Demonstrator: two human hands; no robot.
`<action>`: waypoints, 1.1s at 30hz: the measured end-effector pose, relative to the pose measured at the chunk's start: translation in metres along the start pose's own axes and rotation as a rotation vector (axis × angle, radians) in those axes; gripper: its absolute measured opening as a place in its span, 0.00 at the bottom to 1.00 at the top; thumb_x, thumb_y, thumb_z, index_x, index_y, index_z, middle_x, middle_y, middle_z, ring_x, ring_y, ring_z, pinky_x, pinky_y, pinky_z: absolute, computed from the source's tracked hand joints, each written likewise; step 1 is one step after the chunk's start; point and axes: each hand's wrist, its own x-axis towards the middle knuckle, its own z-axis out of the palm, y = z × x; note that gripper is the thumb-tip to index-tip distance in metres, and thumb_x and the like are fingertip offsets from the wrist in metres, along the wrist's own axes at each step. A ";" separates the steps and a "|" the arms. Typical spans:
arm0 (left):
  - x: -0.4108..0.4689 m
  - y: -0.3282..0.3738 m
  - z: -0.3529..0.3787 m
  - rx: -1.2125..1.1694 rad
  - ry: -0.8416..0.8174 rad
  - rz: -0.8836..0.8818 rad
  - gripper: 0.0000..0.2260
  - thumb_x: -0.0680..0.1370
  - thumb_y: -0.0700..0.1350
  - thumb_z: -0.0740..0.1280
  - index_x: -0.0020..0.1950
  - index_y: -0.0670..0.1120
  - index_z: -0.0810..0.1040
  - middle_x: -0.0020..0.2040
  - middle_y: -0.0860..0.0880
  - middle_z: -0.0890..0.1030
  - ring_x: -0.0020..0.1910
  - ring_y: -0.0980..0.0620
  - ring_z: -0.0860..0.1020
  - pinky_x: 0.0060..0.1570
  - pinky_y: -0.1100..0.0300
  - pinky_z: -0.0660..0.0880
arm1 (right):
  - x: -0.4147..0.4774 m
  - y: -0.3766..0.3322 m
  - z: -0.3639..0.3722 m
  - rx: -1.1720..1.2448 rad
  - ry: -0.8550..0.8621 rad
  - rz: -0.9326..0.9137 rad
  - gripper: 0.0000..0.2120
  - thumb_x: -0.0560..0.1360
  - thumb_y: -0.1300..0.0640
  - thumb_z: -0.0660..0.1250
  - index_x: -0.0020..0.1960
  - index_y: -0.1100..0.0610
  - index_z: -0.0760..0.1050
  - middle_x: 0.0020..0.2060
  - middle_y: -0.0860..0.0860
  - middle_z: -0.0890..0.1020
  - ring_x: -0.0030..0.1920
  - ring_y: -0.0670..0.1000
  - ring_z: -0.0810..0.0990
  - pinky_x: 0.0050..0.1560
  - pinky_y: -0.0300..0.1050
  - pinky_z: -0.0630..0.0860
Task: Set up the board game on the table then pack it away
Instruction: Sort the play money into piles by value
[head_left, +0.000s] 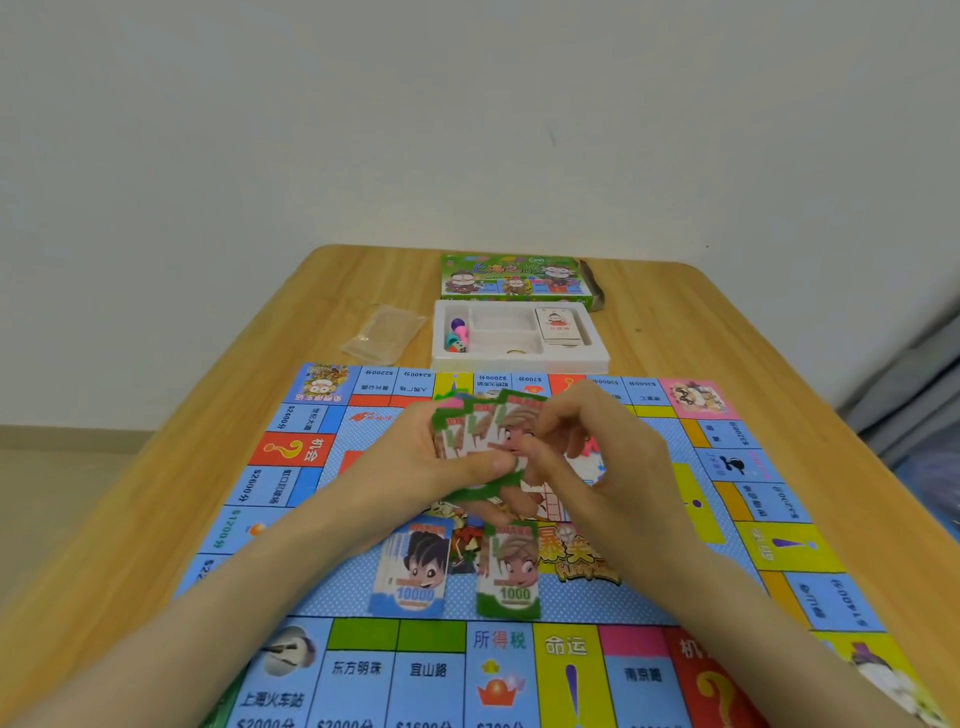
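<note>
Wooden desk (727, 322), board (426, 675) unfolded: left hand (415, 460) grips fanned green notes (483, 415), right hand (602, 447) pinches one; setup apparently midway, packing not begun.

Your game board (332, 587) lies flat on the table (208, 364), covering its near part. Just past the board's far edge sits the tray (519, 361), and the box (514, 278) lies right behind it, farther from the board. In the tray, pawns and dice (457, 335) fill the left compartment and a card deck (558, 325) the right one. The plastic bag (384, 332) lies beyond the board's far edge, left of the tray. On the board's middle, toward you, the 10000 stack (413, 569) lies left of the 1000 stack (511, 571). Above the board's centre, your left hand (415, 462) and right hand (597, 452) hold a fan of notes (483, 441) between them.
</note>
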 end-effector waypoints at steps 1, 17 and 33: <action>0.000 0.000 0.000 0.011 0.003 0.004 0.13 0.67 0.39 0.68 0.52 0.42 0.77 0.39 0.44 0.85 0.35 0.46 0.84 0.31 0.60 0.79 | 0.000 0.000 0.000 -0.016 0.003 -0.031 0.04 0.75 0.55 0.65 0.44 0.53 0.70 0.35 0.43 0.73 0.37 0.39 0.71 0.41 0.28 0.65; 0.005 -0.002 -0.004 -0.095 0.167 0.134 0.11 0.71 0.47 0.63 0.42 0.39 0.75 0.27 0.45 0.75 0.26 0.47 0.79 0.27 0.58 0.78 | 0.001 -0.006 -0.004 0.140 0.087 0.027 0.05 0.76 0.58 0.61 0.48 0.50 0.74 0.38 0.43 0.78 0.39 0.43 0.76 0.40 0.35 0.73; 0.007 0.000 -0.008 -0.149 0.230 0.178 0.11 0.72 0.48 0.63 0.43 0.39 0.74 0.28 0.47 0.74 0.26 0.51 0.78 0.26 0.62 0.77 | 0.003 -0.009 -0.004 0.114 -0.519 0.399 0.04 0.73 0.57 0.70 0.44 0.49 0.77 0.34 0.51 0.82 0.33 0.42 0.77 0.34 0.32 0.68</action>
